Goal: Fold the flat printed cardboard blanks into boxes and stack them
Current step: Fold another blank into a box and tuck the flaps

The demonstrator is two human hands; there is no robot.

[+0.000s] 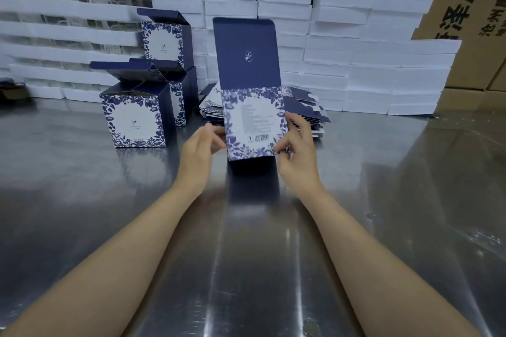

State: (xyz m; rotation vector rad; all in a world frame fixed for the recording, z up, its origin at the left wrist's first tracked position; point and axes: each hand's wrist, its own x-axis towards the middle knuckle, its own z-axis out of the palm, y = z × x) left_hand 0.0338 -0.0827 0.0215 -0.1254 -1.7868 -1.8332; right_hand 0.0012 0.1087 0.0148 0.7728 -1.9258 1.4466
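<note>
Bare forearms come in from the bottom corners over the steel table (pixel 82 186); wide clear sheet metal in front and on both sides of them.

Left hand (pixel 201 145): fingers loosely curled, tips touching the left edge of the held blank (pixel 253 123). Pinch or just contact, can't tell.

Right hand (pixel 294 145): thumb and fingertips closed on the blank's lower right edge near the barcode, other fingers behind the right side.

Blank is upright, bottom edge just above the table, floral panel facing the camera, plain navy flap (pixel 245 55) standing straight up from its top edge. Bottom is motion-blurred, so the lower flaps can't be read.

Flat blank pile (pixel 306 111) lies directly behind the held piece, fanned out to the right, tabs sticking past the pile edge.

Folded boxes (pixel 137 117) sit to the left: one at the front on the table, one behind it, a third on top at the rear, all with lids open. Clear gap between the front box and the left hand.

White foam trays (pixel 383 63) are stacked along the back edge of the table, brown cartons (pixel 471 22) behind them.
</note>
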